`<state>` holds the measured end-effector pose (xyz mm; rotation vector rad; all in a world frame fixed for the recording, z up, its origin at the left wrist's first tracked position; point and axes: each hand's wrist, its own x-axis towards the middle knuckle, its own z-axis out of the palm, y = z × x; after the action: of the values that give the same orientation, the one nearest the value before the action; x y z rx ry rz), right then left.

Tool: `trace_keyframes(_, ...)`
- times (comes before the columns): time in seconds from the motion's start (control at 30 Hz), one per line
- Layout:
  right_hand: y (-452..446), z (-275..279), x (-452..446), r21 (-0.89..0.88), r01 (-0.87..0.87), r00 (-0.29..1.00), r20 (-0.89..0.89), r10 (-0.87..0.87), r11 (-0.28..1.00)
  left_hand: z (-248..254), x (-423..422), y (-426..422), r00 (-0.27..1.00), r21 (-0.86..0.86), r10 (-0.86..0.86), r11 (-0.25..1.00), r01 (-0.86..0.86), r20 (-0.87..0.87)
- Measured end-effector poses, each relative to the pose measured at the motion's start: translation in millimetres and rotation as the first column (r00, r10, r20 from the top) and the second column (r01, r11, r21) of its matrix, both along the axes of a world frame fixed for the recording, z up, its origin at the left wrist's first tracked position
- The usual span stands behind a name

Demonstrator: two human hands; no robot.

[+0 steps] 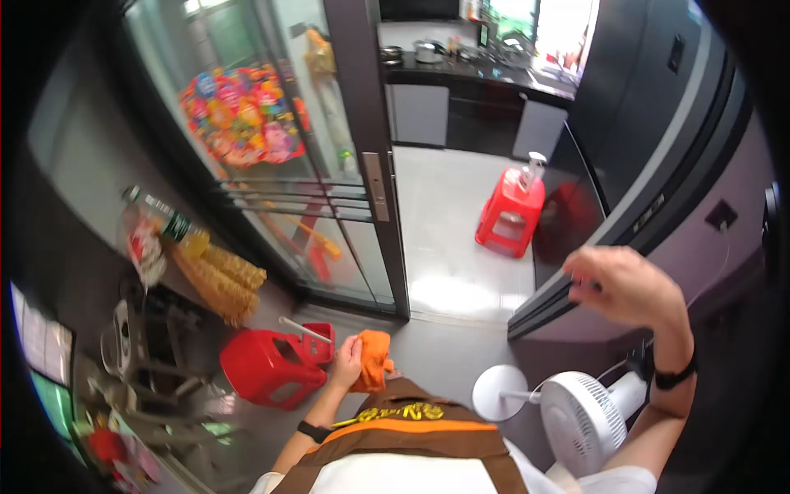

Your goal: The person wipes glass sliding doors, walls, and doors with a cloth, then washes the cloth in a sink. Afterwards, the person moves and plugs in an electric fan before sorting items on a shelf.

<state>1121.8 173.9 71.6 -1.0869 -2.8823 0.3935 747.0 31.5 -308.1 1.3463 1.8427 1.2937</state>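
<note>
My left hand (350,362) is closed on an orange cloth (375,359), held low in front of the brown apron (395,416) I wear. Just left of it stands a red plastic stool (267,368), with a red container (318,342) and a pale stick beside it. My right hand (625,284) is raised at the right, near the dark door frame (658,177). Its fingers are loosely bent, with a small gap between them and the thumb, and nothing shows in them. Below that arm is a white fan (580,420).
A glass sliding door (304,189) stands at the left of a doorway into a kitchen. Inside, a red stool (512,214) carries a pump bottle (533,169). A dark counter (485,72) holds pots. Brooms (218,280) and a bottle (173,218) are at the left.
</note>
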Motion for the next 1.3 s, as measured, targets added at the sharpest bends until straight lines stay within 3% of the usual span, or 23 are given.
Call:
trace_keyframes(0.03,18.6,-7.3,-0.6,0.034,0.034,0.998,-0.045,-0.033,0.999,2.2,-12.7,23.1,1.000,-0.016,-0.005,1.000,0.005,0.004)
trace_keyframes(0.17,83.6,-20.6,-7.6,0.210,0.254,0.951,0.124,-0.283,0.944,1.9,-31.7,117.8,0.986,0.072,-0.164,0.984,0.160,0.043)
trace_keyframes(0.37,252.7,-75.8,1.3,0.095,0.477,0.866,0.116,-0.486,0.874,10.8,-26.9,219.7,0.921,-0.064,-0.388,0.920,0.386,-0.030)
trace_keyframes(0.47,363.7,-139.7,23.3,0.120,0.569,0.784,0.220,-0.581,0.814,-21.5,-30.3,262.5,0.847,-0.354,-0.515,0.823,0.444,-0.135)
trace_keyframes(0.5,397.1,-163.5,31.4,0.128,0.625,0.746,0.193,-0.637,0.770,-46.0,-38.2,272.6,0.865,-0.415,-0.490,0.813,0.409,-0.107)
trace_keyframes(0.53,436.4,-197.3,45.8,0.097,0.645,0.738,0.179,-0.651,0.758,-67.9,-48.1,279.9,0.834,-0.449,-0.505,0.813,0.371,-0.224)
trace_keyframes(0.57,480.0,-235.4,63.0,0.067,0.663,0.729,0.165,-0.664,0.745,-91.1,-57.9,287.2,0.809,-0.660,-0.524,0.711,0.244,-0.266)
trace_keyframes(0.6,522.8,-275.8,78.9,0.000,0.667,0.742,0.085,-0.665,0.745,-131.0,-70.1,286.7,0.819,-0.375,-0.458,0.867,0.327,-0.346)
trace_keyframes(0.63,566.1,-319.5,93.8,-0.065,0.665,0.745,0.002,-0.667,0.744,-146.4,-76.4,294.6,0.834,-0.447,-0.441,0.852,0.273,-0.332)
trace_keyframes(0.7,645.2,-426.9,119.2,-0.077,0.769,0.614,-0.186,-0.767,0.634,-165.2,-80.9,309.6,0.900,-0.608,-0.360,0.780,0.146,-0.245)
trace_keyframes(0.77,701.4,-505.8,122.9,-0.123,0.872,0.447,-0.194,-0.873,0.474,-169.5,-75.5,325.6,0.962,-0.737,-0.231,0.674,0.048,-0.148)
trace_keyframes(0.8,732.4,-532.4,122.9,-0.137,0.867,0.455,-0.173,-0.874,0.479,-168.8,-70.5,334.8,0.986,-0.782,-0.137,0.623,0.014,-0.092)
trace_keyframes(0.87,774.3,-585.7,115.9,-0.335,0.920,0.163,-0.142,-0.976,0.203,-163.4,-58.9,349.9,0.990,-0.839,0.128,0.543,-0.021,0.058)
trace_keyframes(0.9,797.4,-602.8,113.6,-0.345,0.914,0.178,-0.128,-0.976,0.212,-162.3,-54.2,354.7,0.941,-0.851,0.295,0.525,-0.012,0.168)
trace_keyframes(0.93,817.6,-616.7,110.6,-0.336,0.935,0.080,-0.117,-0.990,0.115,-159.6,-50.3,356.1,0.831,-0.850,0.468,0.527,0.011,0.301)
trace_keyframes(1.0,858.7,-656.1,106.5,-0.347,0.938,-0.070,-0.140,-0.988,-0.017,-154.2,-44.8,351.4,0.497,-0.815,0.689,0.576,0.064,0.527)
trace_keyframes(1.03,879.5,-670.4,103.3,-0.331,0.932,-0.198,-0.117,-0.973,-0.149,-149.6,-41.3,346.1,0.334,-0.782,0.720,0.617,0.095,0.608)
trace_keyframes(1.1,916.8,-694.2,111.8,-0.378,0.900,-0.287,-0.143,-0.947,-0.216,-142.4,-23.3,324.8,0.118,-0.710,0.700,0.695,0.113,0.704)
trace_keyframes(1.13,922.6,-688.9,108.5,-0.497,0.845,-0.335,-0.202,-0.920,-0.199,-140.1,-5.3,310.2,0.062,-0.690,0.688,0.720,0.070,0.724)
trace_keyframes(1.2,932.0,-675.7,113.2,-0.925,0.309,-0.344,-0.327,-0.880,0.222,-126.7,22.0,312.5,-0.013,-0.623,0.624,0.781,0.052,0.781)
trace_keyframes(1.23,929.8,-667.4,106.1,-0.966,0.041,-0.518,-0.240,-0.821,0.257,-117.1,24.6,328.8,-0.050,-0.573,0.578,0.815,0.085,0.814)
trace_keyframes(1.27,927.3,-663.5,96.4,-0.941,0.166,-0.540,-0.336,-0.772,0.294,-118.8,22.3,321.4,-0.041,-0.578,0.582,0.812,0.086,0.812)
trace_keyframes(1.3,919.8,-649.5,85.2,-0.988,0.106,-0.589,-0.154,-0.793,0.113,-129.0,19.9,312.4,-0.031,-0.581,0.586,0.809,0.090,0.810)
